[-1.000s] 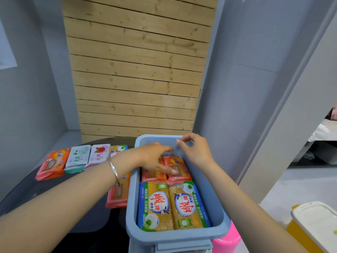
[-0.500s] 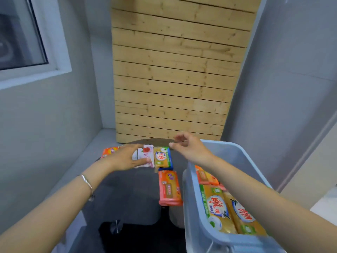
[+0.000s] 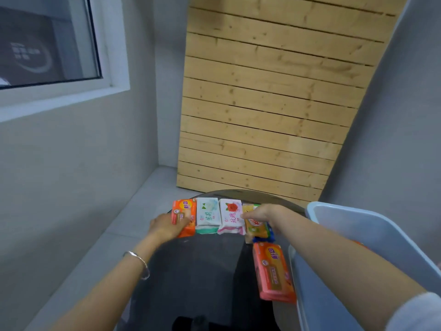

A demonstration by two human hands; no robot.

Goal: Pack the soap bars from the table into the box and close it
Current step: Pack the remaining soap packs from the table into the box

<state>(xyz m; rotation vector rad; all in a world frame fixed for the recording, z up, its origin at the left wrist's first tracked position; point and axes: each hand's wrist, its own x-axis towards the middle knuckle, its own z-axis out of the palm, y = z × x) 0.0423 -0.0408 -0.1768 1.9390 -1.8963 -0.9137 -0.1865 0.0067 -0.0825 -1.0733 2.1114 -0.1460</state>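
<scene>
A row of soap bars lies at the far edge of the dark round table (image 3: 202, 266): an orange bar (image 3: 185, 212), a white-and-green bar (image 3: 207, 215), a white-and-pink rose bar (image 3: 229, 216) and a yellow bar (image 3: 259, 231). My left hand (image 3: 164, 228) grips the near left side of the orange bar. My right hand (image 3: 263, 213) covers the top of the yellow bar, fingers curled over it. Another orange soap pack (image 3: 273, 274) lies nearer, beside the light blue box (image 3: 358, 235) at the right. The box's inside is mostly hidden behind my right forearm.
A wooden slatted panel (image 3: 267, 111) leans on the wall behind the table. Grey walls close in left and right, with a window (image 3: 47, 44) at upper left. The grey floor (image 3: 133, 211) shows left of the table.
The view has swung left, away from the box. Both hands left the box and moved to the row of bars; the left now holds the orange bar, the right the yellow one.
</scene>
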